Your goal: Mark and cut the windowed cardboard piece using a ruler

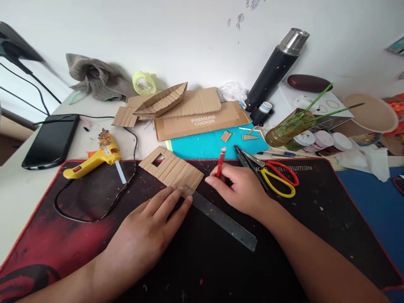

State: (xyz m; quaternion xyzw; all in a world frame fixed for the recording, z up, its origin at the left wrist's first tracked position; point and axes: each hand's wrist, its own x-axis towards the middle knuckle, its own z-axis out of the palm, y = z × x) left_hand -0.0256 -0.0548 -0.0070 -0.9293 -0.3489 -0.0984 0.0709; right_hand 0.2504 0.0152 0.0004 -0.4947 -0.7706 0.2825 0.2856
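Note:
A flat piece of corrugated cardboard [176, 168] with a four-sided hole cut near its left end lies on the dark mat. Across its lower right corner sits the end of a clear ruler [224, 219], which slants down to the right. My left hand [148, 227] has its fingertips on that end, holding it against the cardboard. Just right of the cardboard, my right hand [243, 187] is closed around a red pencil [221, 162], its pale end pointing up. Beside this hand lie a dark cutter [248, 162] and scissors [279, 181] with red and yellow handles.
A yellow glue gun [94, 162] with its cord lies left, near a black phone [52, 141]. Cardboard pieces [195, 105] are stacked behind on a blue sheet [198, 145]. A black flask [274, 67], a murky jar [282, 130] and small paint pots [323, 141] stand back right.

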